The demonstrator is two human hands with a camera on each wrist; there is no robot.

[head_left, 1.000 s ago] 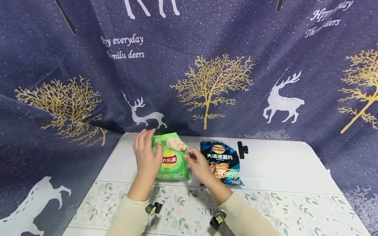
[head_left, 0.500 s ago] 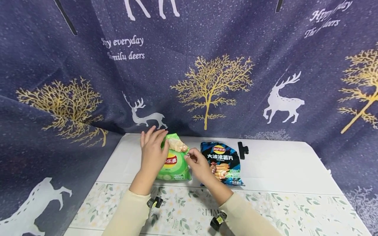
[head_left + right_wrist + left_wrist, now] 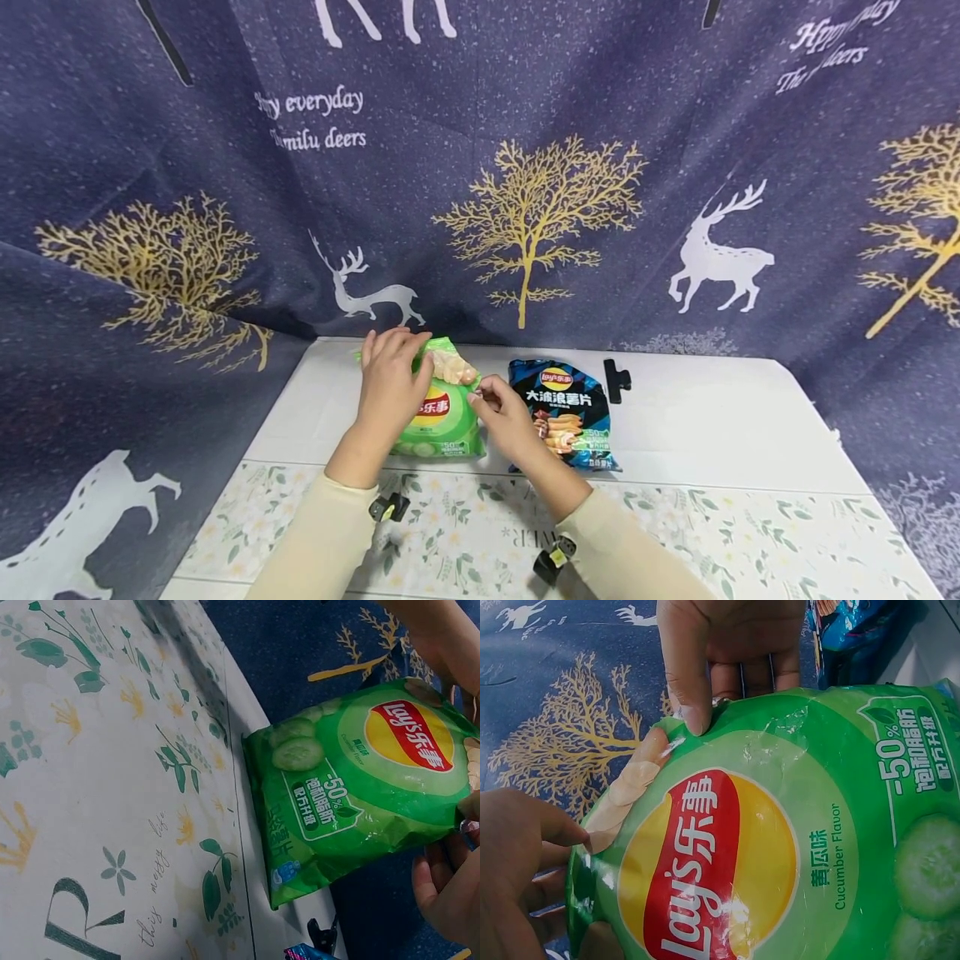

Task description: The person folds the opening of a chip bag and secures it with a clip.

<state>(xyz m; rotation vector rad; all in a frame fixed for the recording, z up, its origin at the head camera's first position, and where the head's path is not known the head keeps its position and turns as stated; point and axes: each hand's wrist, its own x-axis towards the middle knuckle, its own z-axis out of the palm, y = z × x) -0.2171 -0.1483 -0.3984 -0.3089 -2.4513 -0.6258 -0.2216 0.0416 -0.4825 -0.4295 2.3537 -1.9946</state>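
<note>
A green Lay's chip bag [image 3: 442, 429], marked Cucumber Flavor in the left wrist view, stands tilted on the white tabletop. My left hand [image 3: 392, 379] covers its upper left part. In the left wrist view this left hand [image 3: 521, 862] has its thumb on the bag's front near the printed chips, with other fingers behind the edge. At the bag's upper right edge my right hand [image 3: 510, 417] pinches the film between thumb and fingers. Beside the right hand lies a blue and black Lay's chip bag [image 3: 562, 408], partly covered by that hand.
A black clip [image 3: 617, 382] lies to the right of the blue bag. Behind the table [image 3: 720, 417] hangs a dark blue cloth [image 3: 585, 100] with deer and trees. A floral strip [image 3: 690, 525] runs along the table's near side.
My left hand has moved right across the green bag's top and now covers more of its front. My right hand keeps its pinch in nearly the same place.
</note>
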